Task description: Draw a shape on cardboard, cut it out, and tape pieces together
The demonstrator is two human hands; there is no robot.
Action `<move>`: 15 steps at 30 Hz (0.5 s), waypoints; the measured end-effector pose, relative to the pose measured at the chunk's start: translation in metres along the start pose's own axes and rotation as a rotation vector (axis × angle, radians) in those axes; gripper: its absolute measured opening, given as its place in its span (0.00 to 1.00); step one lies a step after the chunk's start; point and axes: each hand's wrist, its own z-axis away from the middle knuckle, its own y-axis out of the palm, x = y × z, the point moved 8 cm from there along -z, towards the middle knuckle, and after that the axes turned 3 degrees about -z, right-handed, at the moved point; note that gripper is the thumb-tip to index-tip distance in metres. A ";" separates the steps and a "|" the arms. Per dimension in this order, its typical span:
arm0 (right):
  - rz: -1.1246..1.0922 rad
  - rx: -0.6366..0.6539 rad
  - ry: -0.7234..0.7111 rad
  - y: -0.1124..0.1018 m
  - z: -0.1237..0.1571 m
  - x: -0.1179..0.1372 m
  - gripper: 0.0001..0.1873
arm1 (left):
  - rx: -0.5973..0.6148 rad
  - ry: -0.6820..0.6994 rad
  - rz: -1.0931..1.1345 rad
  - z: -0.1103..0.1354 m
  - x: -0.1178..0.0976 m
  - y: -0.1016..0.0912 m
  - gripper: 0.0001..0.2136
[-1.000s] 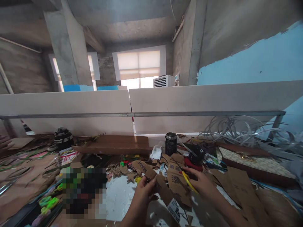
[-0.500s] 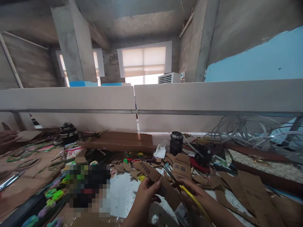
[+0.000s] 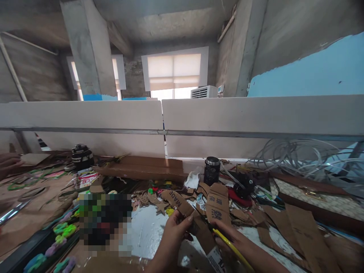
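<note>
My left hand [image 3: 175, 232] pinches a brown cardboard strip [image 3: 182, 204] printed with "MADE" between thumb and fingers. My right hand [image 3: 227, 235] is closed around yellow-handled scissors [image 3: 231, 244]. Their dark blades lie against the strip's right edge, just right of my left thumb; how far apart they are is hard to see. The strip slants down toward me, with a white label [image 3: 216, 259] near its lower end. Beyond my right hand lies a printed cardboard piece [image 3: 218, 204]. A small cardboard star [image 3: 161, 208] lies beyond my left hand.
A black jar [image 3: 212, 170] stands behind the scraps, beside a crumpled white tissue [image 3: 192, 179]. To the right are cardboard offcuts [image 3: 305, 231], a patterned bag [image 3: 307, 191] and coiled clear tubing [image 3: 292, 155]. Another person's hand [image 3: 10, 165] shows at far left. A white partition [image 3: 256, 115] runs behind.
The scissors and my right hand have shifted slightly left and up along the strip. My left hand keeps its hold, and the view has tilted slightly.
</note>
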 end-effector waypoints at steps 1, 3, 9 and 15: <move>-0.008 -0.013 0.000 -0.001 0.000 -0.004 0.25 | -0.002 0.000 0.003 -0.001 0.001 0.000 0.24; -0.013 -0.049 0.003 -0.004 -0.002 -0.013 0.28 | -0.006 0.001 0.010 -0.003 0.003 -0.001 0.25; -0.040 -0.105 0.049 -0.006 -0.005 -0.028 0.35 | 0.001 -0.009 0.033 -0.003 0.005 0.000 0.26; -0.124 0.070 0.017 0.010 -0.009 -0.003 0.30 | 0.004 -0.023 0.058 0.002 0.005 0.005 0.24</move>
